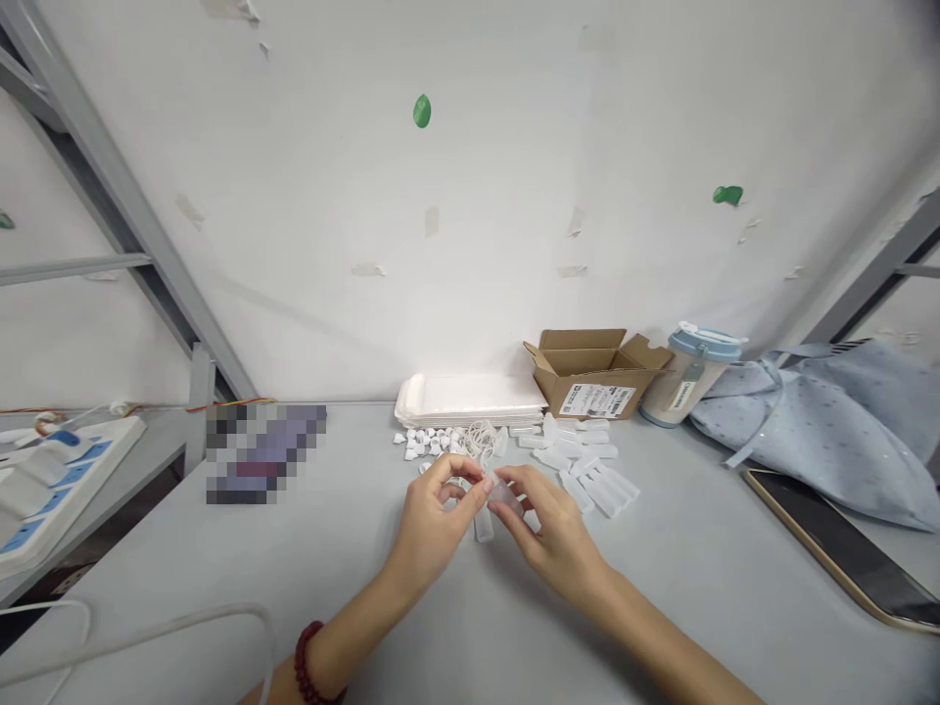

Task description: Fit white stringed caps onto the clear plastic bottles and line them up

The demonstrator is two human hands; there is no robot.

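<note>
Over the middle of the table, my right hand (554, 519) grips a small translucent plastic tube (506, 494) between thumb and fingers. My left hand (437, 519) is closed in a pinch at the tube's upper end; what its fingertips hold is too small to make out. Below the hands another translucent tube lies on the table. Several more clear tubes (608, 487) are spread to the right of my hands. Small white plastic caps (418, 443) lie in a loose group behind my left hand, beside a bundle of whitish string (481, 439).
Against the wall sit a stack of white paper sleeves (474, 397) and an open cardboard box (598, 382). To the right are a blue-lidded cup (686, 377), a light blue cloth bag (822, 416) and a phone (844, 548). A power strip (66, 480) and white cable (183, 619) are at left.
</note>
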